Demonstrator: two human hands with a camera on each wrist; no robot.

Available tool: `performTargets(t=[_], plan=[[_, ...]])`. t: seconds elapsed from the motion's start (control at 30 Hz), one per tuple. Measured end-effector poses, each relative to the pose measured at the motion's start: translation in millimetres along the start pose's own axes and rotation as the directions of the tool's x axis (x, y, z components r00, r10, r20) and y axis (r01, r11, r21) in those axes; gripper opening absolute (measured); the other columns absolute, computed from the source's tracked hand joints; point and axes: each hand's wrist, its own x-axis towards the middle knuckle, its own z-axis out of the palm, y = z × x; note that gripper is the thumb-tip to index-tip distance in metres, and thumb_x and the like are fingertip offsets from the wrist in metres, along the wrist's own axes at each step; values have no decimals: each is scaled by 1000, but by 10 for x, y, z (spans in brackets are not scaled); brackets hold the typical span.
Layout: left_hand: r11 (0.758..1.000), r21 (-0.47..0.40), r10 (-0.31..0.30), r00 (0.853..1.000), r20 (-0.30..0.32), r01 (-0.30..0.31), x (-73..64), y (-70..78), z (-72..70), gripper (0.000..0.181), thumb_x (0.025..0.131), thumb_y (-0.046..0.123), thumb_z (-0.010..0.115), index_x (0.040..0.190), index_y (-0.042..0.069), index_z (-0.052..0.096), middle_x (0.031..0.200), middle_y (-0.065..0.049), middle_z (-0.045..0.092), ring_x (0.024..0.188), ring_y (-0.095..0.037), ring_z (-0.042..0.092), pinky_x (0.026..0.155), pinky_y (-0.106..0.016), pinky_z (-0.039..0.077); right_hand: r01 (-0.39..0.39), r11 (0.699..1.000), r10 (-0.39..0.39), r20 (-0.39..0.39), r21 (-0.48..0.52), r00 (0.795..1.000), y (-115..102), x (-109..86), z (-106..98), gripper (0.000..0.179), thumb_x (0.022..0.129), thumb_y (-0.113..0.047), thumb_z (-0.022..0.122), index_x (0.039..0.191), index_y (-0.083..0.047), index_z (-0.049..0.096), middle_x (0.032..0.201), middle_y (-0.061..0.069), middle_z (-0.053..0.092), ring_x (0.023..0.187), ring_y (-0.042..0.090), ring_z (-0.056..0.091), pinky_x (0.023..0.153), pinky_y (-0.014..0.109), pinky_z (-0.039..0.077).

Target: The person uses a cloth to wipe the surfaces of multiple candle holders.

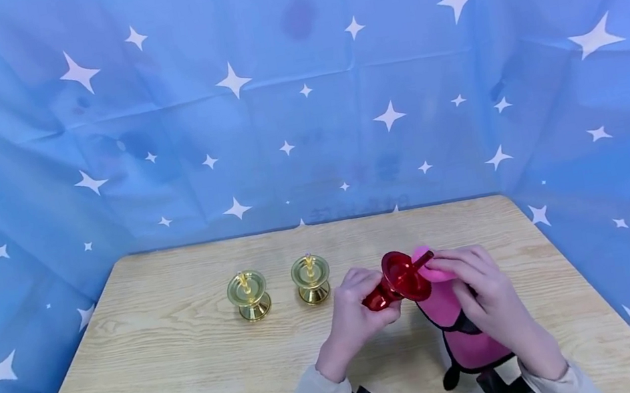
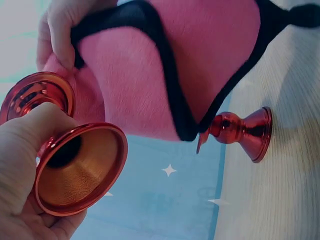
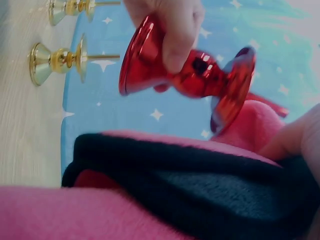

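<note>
My left hand grips a shiny red candlestick by its stem, tilted above the table with its dish and spike to the right. In the left wrist view its hollow flared base faces the camera. My right hand pinches a pink fleece cloth with black edging against the candlestick's dish and spike. The cloth hangs down below that hand, and a black tab shows at its lower corner. In the right wrist view the cloth's folds fill the lower part, and the fingertips are partly hidden.
Two gold candlesticks stand upright on the wooden table, left of my hands. A second red candlestick stands on the table, partly behind the cloth in the left wrist view. A blue starry curtain surrounds the table's back and sides.
</note>
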Motion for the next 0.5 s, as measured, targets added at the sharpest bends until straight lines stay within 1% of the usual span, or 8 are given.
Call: performTargets(t=[0.1,0.17,0.27,0.33,0.4,0.5], plan=[[1000,4,12,1000,-1,-12,0,3,6,27,61,3,77,87,5,70,83,-4,69,80,-15,59,75,-16,47,-6,1000,5,-7,-25,1000,49,1,10,37,97,-15,37,95,4,68,98,17,65,90,24,52,86,16,36],[1000,0,1,1000,-6,-1,7,14,1,27,62,3,77,88,5,70,83,-4,69,80,-16,59,74,-16,47,8,999,-8,2,-50,1000,48,8,25,36,97,-14,37,96,4,68,98,17,66,89,26,53,86,16,37],[999,-7,-45,999,-7,45,19,21,-22,27,63,3,77,89,5,71,84,-5,69,81,-17,58,73,-17,48,27,996,-25,23,-87,999,14,24,44,37,96,-12,36,94,3,69,98,16,66,87,29,54,85,16,38],[996,-7,-86,996,-6,86,22,18,-43,26,63,3,77,88,4,71,84,-6,69,81,-18,58,72,-18,48,29,995,-26,41,-92,999,-34,34,33,37,97,-14,36,93,2,69,98,16,66,86,28,54,83,16,39],[993,7,-121,993,-2,121,22,5,-62,25,63,3,77,87,5,71,84,-5,69,81,-18,58,72,-19,47,29,996,-24,62,-82,998,-101,43,2,39,99,-16,35,92,0,69,99,15,66,87,26,54,83,16,38],[990,38,-138,990,5,137,18,-8,-80,24,63,3,77,85,5,70,83,-4,69,80,-17,58,71,-20,47,45,998,-41,76,-45,996,-219,73,-55,38,100,-16,36,93,0,69,101,16,65,90,24,53,85,16,38]])
